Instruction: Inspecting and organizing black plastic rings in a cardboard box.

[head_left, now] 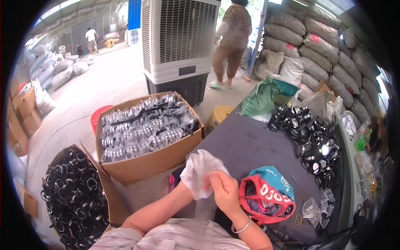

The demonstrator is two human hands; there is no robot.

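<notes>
A thin white bag or cloth [199, 171] is held up in front of me over the near edge of the grey table [250, 141]. My right hand [224, 189] pinches its lower right edge with fingers closed on it. My left hand [192, 185] is mostly hidden behind the white bag and grips it from the left. Just to the right lies a red and teal fabric bag [268, 193] with its mouth open. A heap of black ring-shaped parts [310, 137] spreads along the table's right side.
An open cardboard box [146, 162] of bagged black parts stands left of the table, and another box of loose black rings [75, 196] at lower left. A green sack [260, 98], small clear bags [312, 210], a large air cooler [177, 46], stacked sacks [316, 46] and a walking person [231, 37] lie beyond.
</notes>
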